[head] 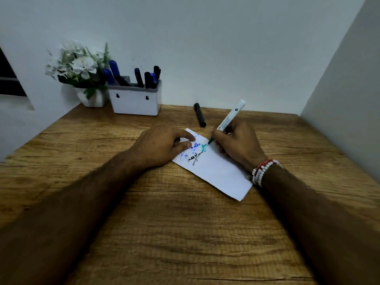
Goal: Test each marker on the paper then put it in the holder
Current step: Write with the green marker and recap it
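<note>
**A:** How far along is it?

**B:** Well on, I'd judge. Nearest on the bench (164, 233) lies the paper (222, 173), which already carries blue, black and green scribbles at its far end. The right hand (239, 147), a bead bracelet (262, 171) at its wrist, has its grip closed round the white marker (231, 116), with the green tip touching the sheet. That one is mid-test.

**A:** And the other hand?

**B:** The left hand (162, 146) rests on the paper's left edge with thumb and forefinger laid on the sheet to steady it. Its grip holds nothing.

**A:** What's left?

**B:** The white marker must go to the holder (134, 105), and I see no cap for it. Just beyond the paper a black marker (199, 115) lies capped on the bench. Whether it has been tested I cannot tell.

**A:** Anything in the way?

**B:** The holder stands far left against the wall, with several blue and black markers (141, 78) already upright in it. There looks to be room near the middle. A flower pot (92, 98) touches its left side, and its blooms lean toward it.
</note>
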